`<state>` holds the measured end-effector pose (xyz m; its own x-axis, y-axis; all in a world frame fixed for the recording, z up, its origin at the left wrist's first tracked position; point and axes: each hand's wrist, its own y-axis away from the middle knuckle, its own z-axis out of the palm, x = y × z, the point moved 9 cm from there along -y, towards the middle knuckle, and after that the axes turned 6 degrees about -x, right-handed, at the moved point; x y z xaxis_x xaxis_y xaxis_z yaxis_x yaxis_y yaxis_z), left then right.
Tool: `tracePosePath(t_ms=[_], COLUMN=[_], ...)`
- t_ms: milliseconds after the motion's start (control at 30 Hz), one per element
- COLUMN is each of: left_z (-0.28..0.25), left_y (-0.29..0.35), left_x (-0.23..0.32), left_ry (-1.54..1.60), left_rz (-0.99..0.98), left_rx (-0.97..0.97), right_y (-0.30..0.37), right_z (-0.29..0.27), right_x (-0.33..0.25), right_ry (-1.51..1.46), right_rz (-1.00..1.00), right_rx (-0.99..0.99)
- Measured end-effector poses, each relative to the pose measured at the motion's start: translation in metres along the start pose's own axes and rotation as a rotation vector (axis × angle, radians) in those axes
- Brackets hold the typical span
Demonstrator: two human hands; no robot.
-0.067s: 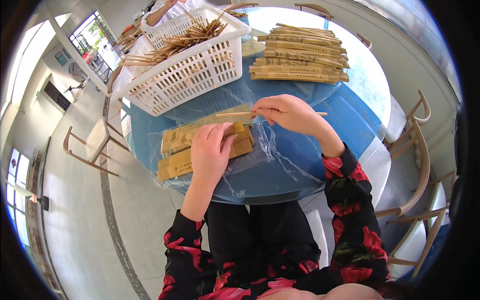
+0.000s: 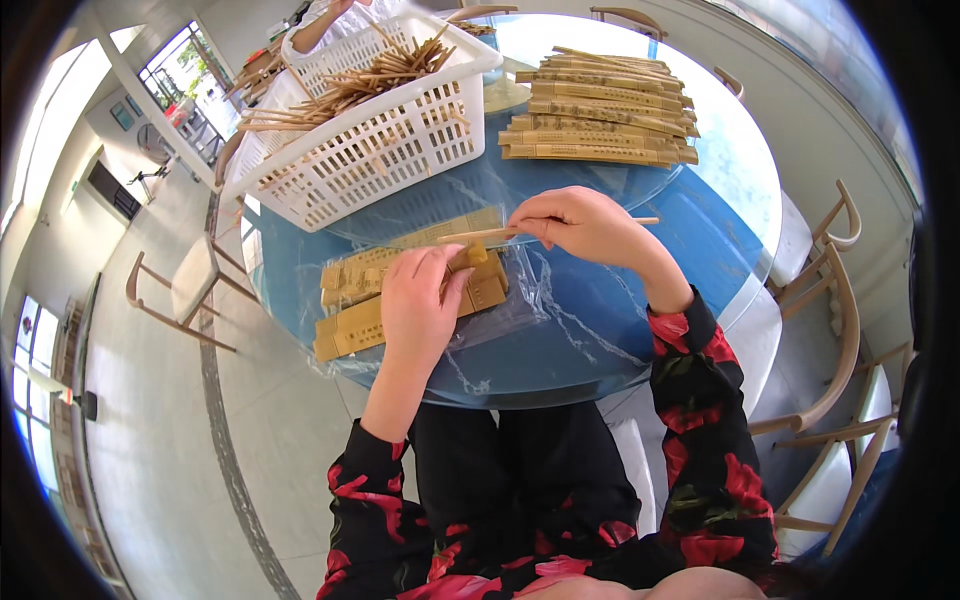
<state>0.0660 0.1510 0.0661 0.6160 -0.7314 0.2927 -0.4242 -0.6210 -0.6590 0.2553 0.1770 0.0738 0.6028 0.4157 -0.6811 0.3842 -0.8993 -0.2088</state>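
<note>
My right hand (image 2: 578, 225) pinches a thin pale wooden stick (image 2: 640, 221) above the table, its left end pointing at the fingers of my left hand. My left hand (image 2: 418, 295) is closed on a narrow tan paper box; a yellowish end (image 2: 478, 253) shows past its fingertips, the rest being hidden by the hand. Below that hand lie more flat tan paper boxes (image 2: 352, 330) with dark print, on clear plastic film (image 2: 520, 300). Another long tan box (image 2: 450, 228) rests just beyond, partly behind the stick.
A white slatted plastic basket (image 2: 400, 150) full of wooden sticks (image 2: 350, 95) stands at the far left of the round blue table (image 2: 590, 350). Long tan boxes (image 2: 600, 110) are stacked at the far right. Wooden chairs surround the table; a person in white (image 2: 325, 28) sits beyond the basket.
My right hand has shifted slightly right, and the stick has tilted, its left end dropping a little toward my left fingers. My left hand stays in place.
</note>
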Motion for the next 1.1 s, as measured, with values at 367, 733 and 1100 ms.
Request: tracePosePath(t_ms=[367,733,1100], left_z=[0.0,0.003,0.01], left_y=[0.0,-0.003,0.002], left_x=[0.001,0.006,-0.016], left_ry=[-0.032,0.022,0.26], left_rz=[0.016,0.062,-0.093], left_rx=[0.01,-0.027,-0.048], right_y=[0.015,0.013,0.014], right_z=[-0.022,-0.005,0.0], right_x=[0.005,0.01,-0.001], right_ry=[0.255,0.104,0.161], right_rz=[0.027,0.117,-0.063], right_rx=[0.005,-0.162,-0.045])
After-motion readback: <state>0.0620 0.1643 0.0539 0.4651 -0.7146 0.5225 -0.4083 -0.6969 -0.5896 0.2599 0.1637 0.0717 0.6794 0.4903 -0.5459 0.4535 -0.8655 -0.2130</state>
